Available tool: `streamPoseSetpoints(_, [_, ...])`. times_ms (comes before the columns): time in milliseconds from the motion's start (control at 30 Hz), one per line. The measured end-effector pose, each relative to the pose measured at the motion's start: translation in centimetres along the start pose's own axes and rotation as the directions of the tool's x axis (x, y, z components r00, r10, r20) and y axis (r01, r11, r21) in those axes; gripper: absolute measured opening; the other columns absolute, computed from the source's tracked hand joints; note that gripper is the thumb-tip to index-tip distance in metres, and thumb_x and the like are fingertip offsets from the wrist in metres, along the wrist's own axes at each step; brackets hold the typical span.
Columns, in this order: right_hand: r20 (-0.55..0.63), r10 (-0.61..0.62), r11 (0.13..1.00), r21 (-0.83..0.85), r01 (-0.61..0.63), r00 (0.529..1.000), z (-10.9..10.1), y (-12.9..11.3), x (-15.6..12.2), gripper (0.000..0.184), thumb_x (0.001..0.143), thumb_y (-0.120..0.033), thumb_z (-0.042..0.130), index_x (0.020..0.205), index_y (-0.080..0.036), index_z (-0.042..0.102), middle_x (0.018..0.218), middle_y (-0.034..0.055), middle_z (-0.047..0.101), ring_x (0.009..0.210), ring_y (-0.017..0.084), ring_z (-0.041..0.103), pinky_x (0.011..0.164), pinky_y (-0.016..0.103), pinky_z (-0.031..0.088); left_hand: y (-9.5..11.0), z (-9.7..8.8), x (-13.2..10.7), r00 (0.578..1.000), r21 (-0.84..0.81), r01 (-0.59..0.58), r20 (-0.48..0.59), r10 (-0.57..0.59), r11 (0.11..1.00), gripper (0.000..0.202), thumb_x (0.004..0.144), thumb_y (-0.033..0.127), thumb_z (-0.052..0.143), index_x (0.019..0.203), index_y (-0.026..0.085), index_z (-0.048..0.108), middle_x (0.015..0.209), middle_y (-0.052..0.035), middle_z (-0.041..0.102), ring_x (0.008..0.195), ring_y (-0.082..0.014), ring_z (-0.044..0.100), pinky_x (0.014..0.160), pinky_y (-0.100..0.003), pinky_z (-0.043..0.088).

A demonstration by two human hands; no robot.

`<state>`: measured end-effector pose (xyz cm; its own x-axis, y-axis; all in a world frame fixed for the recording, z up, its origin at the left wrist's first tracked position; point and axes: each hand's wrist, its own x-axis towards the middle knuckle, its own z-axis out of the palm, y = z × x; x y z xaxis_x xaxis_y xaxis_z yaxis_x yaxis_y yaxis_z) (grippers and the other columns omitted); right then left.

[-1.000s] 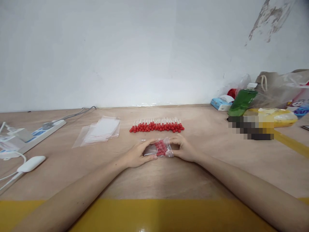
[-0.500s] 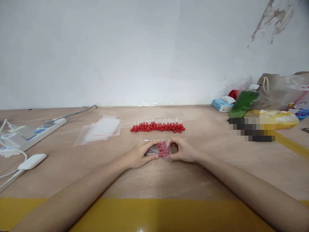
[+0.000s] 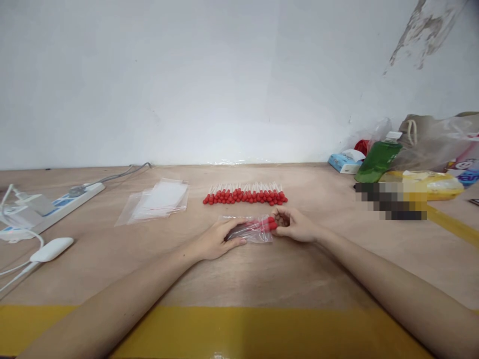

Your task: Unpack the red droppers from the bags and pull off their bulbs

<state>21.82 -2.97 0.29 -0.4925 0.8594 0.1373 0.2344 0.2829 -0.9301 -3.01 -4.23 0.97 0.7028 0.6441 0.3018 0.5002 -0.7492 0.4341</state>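
Note:
A small clear plastic bag (image 3: 251, 229) with red-tipped sticks inside lies on the wooden table in front of me. My left hand (image 3: 215, 239) holds the bag's left end, thumb below and fingers above. My right hand (image 3: 295, 225) is curled at the bag's right end, pinching the red tips of the sticks that poke from its mouth. Just beyond, a row of several red-tipped sticks (image 3: 245, 194) lies side by side, tips toward me.
A stack of empty clear bags (image 3: 157, 199) lies to the left. Further left are a power strip (image 3: 56, 204), cables and a white adapter (image 3: 52, 249). At the right stand a green bottle (image 3: 377, 157), a tissue pack, and plastic bags. Yellow tape (image 3: 239, 331) marks the near edge.
My right hand has shifted slightly right and back, now pinching the red tips at the bag's mouth. The bag has stretched out flatter. My left hand has barely moved.

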Motion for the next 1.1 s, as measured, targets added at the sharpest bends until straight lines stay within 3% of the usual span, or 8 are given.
streamPoseSetpoints(133, [0.082, -0.028, 0.993, -0.114, 0.037, 0.996, -0.9, -0.3, -0.6, 0.032, 0.059, -0.012, 0.065, 0.087, -0.017, 0.051, 0.066, -0.0061, 0.046, 0.058, 0.006, 0.04, 0.055, 0.02, 0.035, 0.1, -0.1, 0.1, 1.0, -0.022, -0.01, 0.006, 0.01, 1.0, 0.046, 0.084, 0.037, 0.049, 0.127, 0.026, 0.039, 0.122, -0.0038, 0.053, 0.109, -0.0187, 0.05, 0.092, -0.035, 0.039])
streamPoseSetpoints(233, [0.095, -0.034, 0.987, -0.154, 0.048, 0.995, -0.7, -0.3, -0.8, 0.034, 0.061, -0.021, 0.069, 0.092, -0.016, 0.056, 0.07, -0.004, 0.049, 0.062, 0.007, 0.043, 0.058, 0.022, 0.036, 0.2, -0.1, 0.1, 1.0, -0.023, -0.009, 0.004, 0.009, 1.0, 0.045, 0.084, 0.037, 0.05, 0.126, 0.027, 0.04, 0.122, -0.0029, 0.053, 0.109, -0.0181, 0.049, 0.093, -0.034, 0.038])
streamPoseSetpoints(433, [0.104, 0.046, 0.995, 0.087, -0.055, 0.993, -1.5, 0.1, -0.6, 0.034, 0.062, -0.033, 0.07, 0.088, -0.015, 0.057, 0.08, 0.0005, 0.061, 0.07, 0.009, 0.055, 0.064, 0.023, 0.043, 0.2, -0.2, 0.1, 1.0, -0.026, -0.026, 0.0, 0.026, 0.999, 0.043, 0.084, 0.036, 0.05, 0.124, 0.026, 0.042, 0.122, -0.0046, 0.053, 0.109, -0.019, 0.05, 0.093, -0.035, 0.038])
streamPoseSetpoints(533, [0.061, 0.136, 0.974, 0.172, -0.145, 0.989, -2.6, 0.3, -0.8, 0.034, 0.064, -0.036, 0.069, 0.088, -0.016, 0.057, 0.079, 0.0013, 0.064, 0.064, 0.009, 0.057, 0.059, 0.022, 0.044, 0.1, -0.1, 0.1, 0.999, -0.033, -0.036, -0.004, 0.036, 0.999, 0.042, 0.084, 0.035, 0.05, 0.124, 0.027, 0.042, 0.122, -0.004, 0.053, 0.109, -0.0183, 0.05, 0.092, -0.034, 0.039])
streamPoseSetpoints(733, [0.011, 0.241, 0.894, 0.387, -0.226, 0.971, -3.4, 1.3, -0.9, 0.033, 0.062, -0.03, 0.072, 0.089, -0.018, 0.057, 0.08, 0.0013, 0.066, 0.067, 0.009, 0.061, 0.062, 0.022, 0.049, 0.0, -0.1, 0.0, 0.999, -0.035, -0.035, -0.004, 0.035, 0.999, 0.042, 0.084, 0.035, 0.051, 0.124, 0.026, 0.043, 0.12, -0.0047, 0.054, 0.108, -0.019, 0.051, 0.091, -0.035, 0.04])
streamPoseSetpoints(867, [0.007, 0.29, 0.866, 0.423, -0.266, 0.957, -4.1, 1.2, -0.9, 0.027, 0.061, -0.026, 0.072, 0.082, -0.016, 0.059, 0.08, 0.0033, 0.067, 0.071, 0.011, 0.063, 0.065, 0.023, 0.051, 0.2, -0.2, 0.0, 0.999, -0.035, -0.032, -0.003, 0.032, 0.999, 0.042, 0.084, 0.035, 0.05, 0.124, 0.027, 0.043, 0.12, -0.0043, 0.054, 0.108, -0.0191, 0.051, 0.092, -0.035, 0.039])
streamPoseSetpoints(967, [-0.082, 0.281, 0.888, 0.401, -0.226, 0.956, -6.2, 0.5, -1.4, 0.024, 0.058, -0.024, 0.073, 0.078, -0.016, 0.061, 0.078, 0.0035, 0.067, 0.068, 0.012, 0.063, 0.06, 0.023, 0.051, 0.2, -0.2, 0.0, 1.0, -0.033, -0.03, -0.001, 0.03, 0.999, 0.042, 0.084, 0.035, 0.05, 0.124, 0.027, 0.043, 0.12, -0.0044, 0.054, 0.107, -0.019, 0.051, 0.091, -0.035, 0.039])
streamPoseSetpoints(1100, [-0.329, 0.211, 0.928, 0.363, -0.083, 0.921, -9.6, -0.1, -2.2, 0.024, 0.056, -0.025, 0.073, 0.076, -0.018, 0.062, 0.077, 0.0031, 0.067, 0.068, 0.014, 0.063, 0.061, 0.025, 0.051, 0.1, -0.2, -0.1, 1.0, -0.026, -0.019, -0.003, 0.018, 1.0, 0.042, 0.084, 0.036, 0.05, 0.124, 0.026, 0.043, 0.12, -0.0048, 0.054, 0.107, -0.0187, 0.05, 0.091, -0.035, 0.039])
